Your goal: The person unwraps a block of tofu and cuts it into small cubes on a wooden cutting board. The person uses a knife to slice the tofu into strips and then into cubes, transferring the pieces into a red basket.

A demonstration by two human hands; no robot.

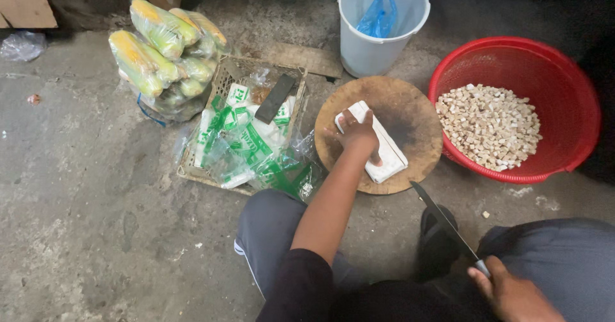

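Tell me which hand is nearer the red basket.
Left. The left hand presses the white block on the round board, beside the red basket. The right hand holds the knife lower down, farther away.

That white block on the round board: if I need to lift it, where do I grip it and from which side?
Grip the white block across its two long edges, near the middle, coming straight down from above. It lies flat on the round wooden board, so only top and sides are free. The left hand presses its near-left part; the right hand holds the knife clear of it.
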